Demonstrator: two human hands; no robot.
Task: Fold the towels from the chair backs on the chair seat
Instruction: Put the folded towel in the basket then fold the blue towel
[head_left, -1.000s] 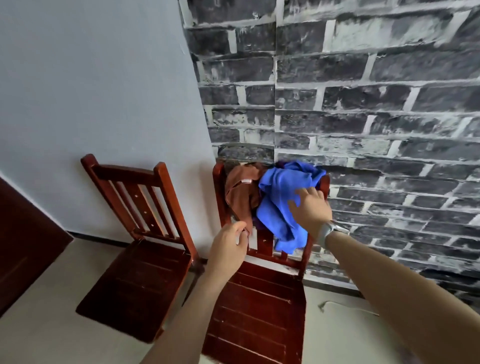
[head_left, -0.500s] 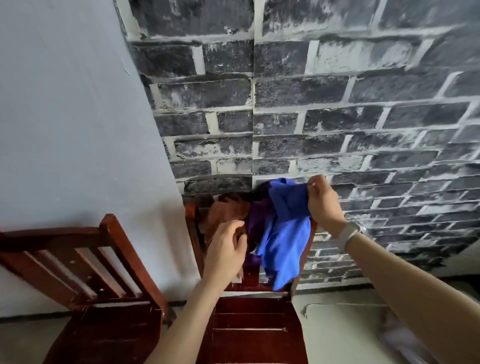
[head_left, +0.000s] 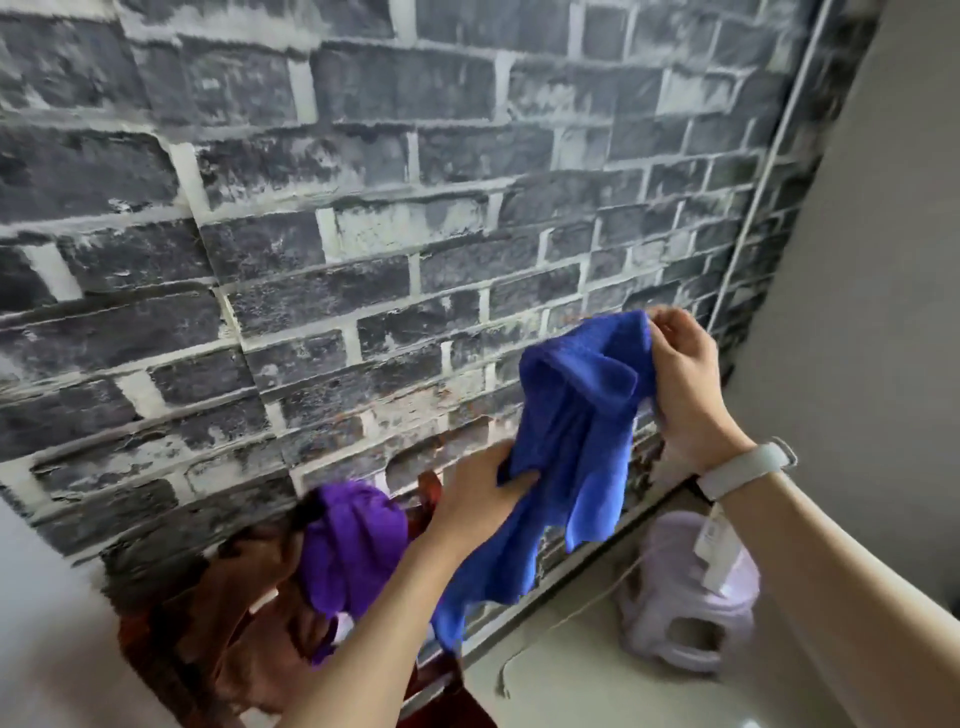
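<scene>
A blue towel (head_left: 571, 441) hangs crumpled in the air in front of the brick wall. My right hand (head_left: 680, 384) pinches its top corner, raised high at the right. My left hand (head_left: 478, 493) grips the towel lower down at its left edge. Below, a purple towel (head_left: 353, 551) and a brown towel (head_left: 244, 613) stay draped over the back of the red-brown wooden chair (head_left: 431, 493), most of which is hidden by them and by my left arm.
A dark brick-pattern wall (head_left: 363, 234) stands close behind the chair. A pale lilac plastic stool (head_left: 691, 603) sits on the floor at the right, beside a plain grey wall (head_left: 883, 260). A loose cord (head_left: 519, 654) lies on the light floor.
The blue towel has come off the chair back and risen up to the right in my right hand. My left hand left the brown towel and took hold of the blue one. The view swung right.
</scene>
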